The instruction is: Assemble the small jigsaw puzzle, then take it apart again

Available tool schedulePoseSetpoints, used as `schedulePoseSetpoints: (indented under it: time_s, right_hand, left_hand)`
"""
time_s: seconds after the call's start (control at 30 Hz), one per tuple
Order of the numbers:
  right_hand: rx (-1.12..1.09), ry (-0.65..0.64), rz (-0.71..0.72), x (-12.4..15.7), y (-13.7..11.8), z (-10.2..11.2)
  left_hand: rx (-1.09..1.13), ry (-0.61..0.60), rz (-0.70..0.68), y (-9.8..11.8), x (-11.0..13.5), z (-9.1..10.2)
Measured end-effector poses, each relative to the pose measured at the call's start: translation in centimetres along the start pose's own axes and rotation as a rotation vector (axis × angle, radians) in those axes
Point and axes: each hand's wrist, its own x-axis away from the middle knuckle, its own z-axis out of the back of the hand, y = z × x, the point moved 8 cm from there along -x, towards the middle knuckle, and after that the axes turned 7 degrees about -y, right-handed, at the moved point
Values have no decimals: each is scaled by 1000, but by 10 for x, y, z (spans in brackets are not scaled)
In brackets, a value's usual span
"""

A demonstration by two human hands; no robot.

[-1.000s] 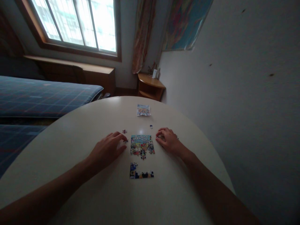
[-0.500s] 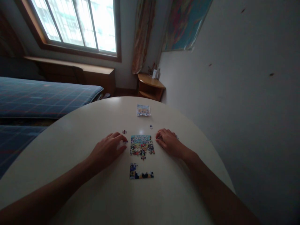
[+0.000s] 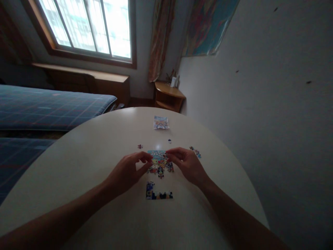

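A partly joined jigsaw puzzle (image 3: 159,163) with a teal top edge and colourful cartoon figures lies on the white table. Below it sits a separate joined L-shaped puzzle section (image 3: 159,196), dark blue with light patches. My left hand (image 3: 130,170) hovers over the puzzle's left side, thumb and forefinger closed in a pinch; what is between them is too small to make out. Across from it, my right hand (image 3: 187,164) pinches a small dark puzzle piece (image 3: 165,155) over the top right of the puzzle. Fingers hide both upper side edges.
Loose pieces lie around: a reddish one (image 3: 140,146), a dark-and-white one (image 3: 170,141) and a small cluster (image 3: 195,151) at right. A printed packet (image 3: 161,123) rests farther back on the round table (image 3: 104,139). The wall (image 3: 260,121) stands right, a bed (image 3: 57,107) left.
Both hands have moved inward from the sides to over the puzzle. The small piece by my left fingertips no longer shows on the table. The cluster at right is uncovered.
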Motion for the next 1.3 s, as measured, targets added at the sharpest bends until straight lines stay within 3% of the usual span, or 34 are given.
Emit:
schedulePoseSetpoints:
  time_s: [0.13, 0.33, 0.7, 1.3]
  right_hand:
    - [-131, -28, -35, 8, -2, -22]
    - [-106, -93, -42, 13, -6, -35]
    - [75, -130, -54, 15, -12, -36]
    - [342, -144, 110, 16, -17, -41]
  left_hand:
    - [227, -20, 7, 14, 3, -6]
    - [421, -56, 66, 12, 2, -9]
    - [364, -109, 109, 6, 1, -12]
    - [354, -284, 113, 2, 1, -23]
